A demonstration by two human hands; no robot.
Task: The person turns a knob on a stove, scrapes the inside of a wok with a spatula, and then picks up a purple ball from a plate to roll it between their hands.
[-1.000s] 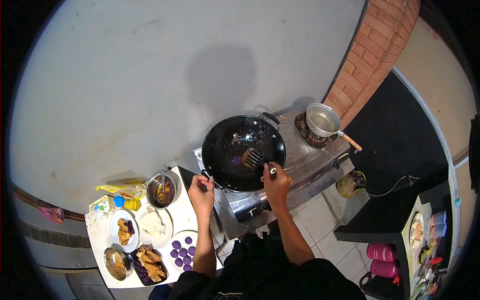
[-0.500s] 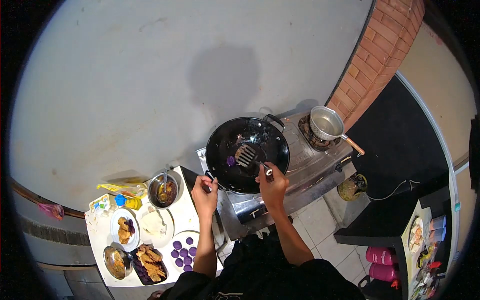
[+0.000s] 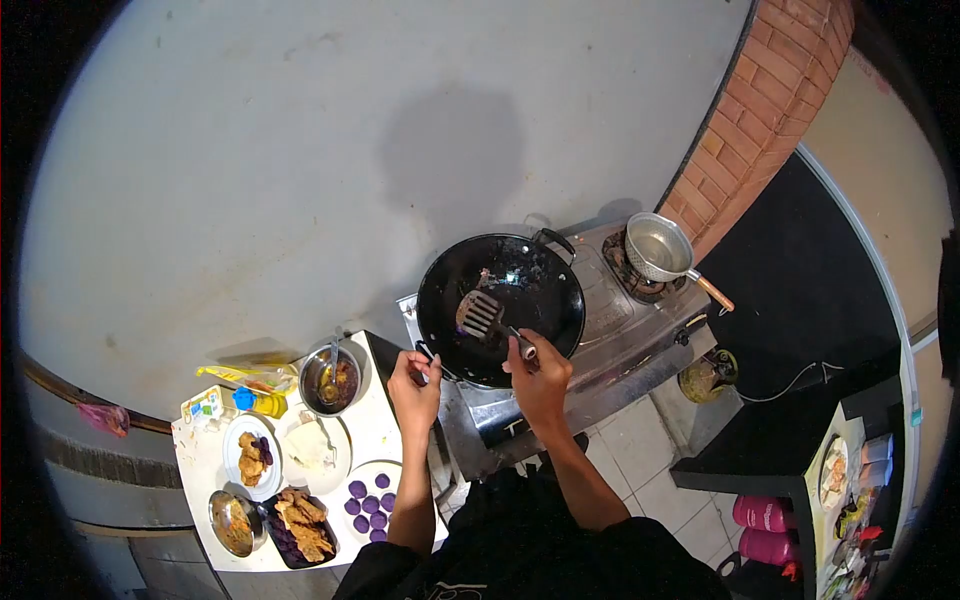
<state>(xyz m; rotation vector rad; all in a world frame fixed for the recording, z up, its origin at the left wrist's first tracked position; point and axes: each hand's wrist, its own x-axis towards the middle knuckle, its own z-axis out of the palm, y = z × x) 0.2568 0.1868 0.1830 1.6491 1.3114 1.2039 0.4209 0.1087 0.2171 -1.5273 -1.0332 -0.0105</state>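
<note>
Right hand (image 3: 540, 375) closed around the slotted spatula (image 3: 478, 314), its head down in the wok (image 3: 545, 290)
Left hand (image 3: 415, 385) pinches the wok's near-left handle, likely steadying it on the stove (image 3: 610, 320); purple balls (image 3: 366, 505) sit near-left, within reach

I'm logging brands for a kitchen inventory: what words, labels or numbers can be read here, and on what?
Nothing reads clearly.
Small carton on the white table: print too small and blurred.
Dark shirt: pale print at the bottom edge, cut off, unreadable.
Packages on the shelf: too small.
Wok, slotted spatula, stove: no markings seen.
</note>
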